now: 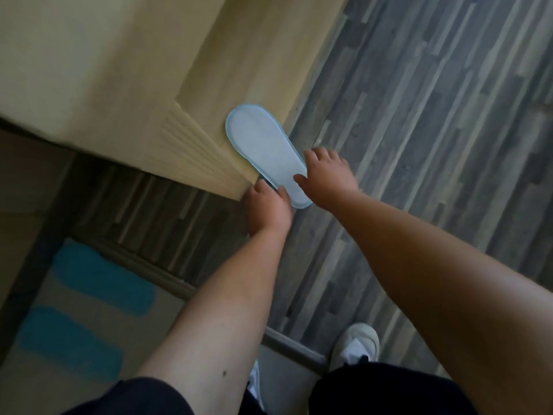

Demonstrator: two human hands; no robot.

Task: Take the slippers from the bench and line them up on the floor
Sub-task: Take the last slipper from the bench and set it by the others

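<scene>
A pale blue slipper (pixel 264 148) lies flat, sole side up, on the near corner of the light wooden bench (pixel 125 70), its near end jutting past the bench edge over the floor. My left hand (pixel 267 209) curls its fingers around the slipper's near-left end, right by the bench corner. My right hand (pixel 327 175) holds the slipper's right edge, thumb lying on top and fingers spread along the side. No other slipper is in view.
Grey wood-plank floor (pixel 434 130) stretches to the right of the bench. A rug with blue stripes (pixel 89 295) lies at the lower left behind a metal threshold strip (pixel 167 280). My white shoes (pixel 356 345) stand at the bottom.
</scene>
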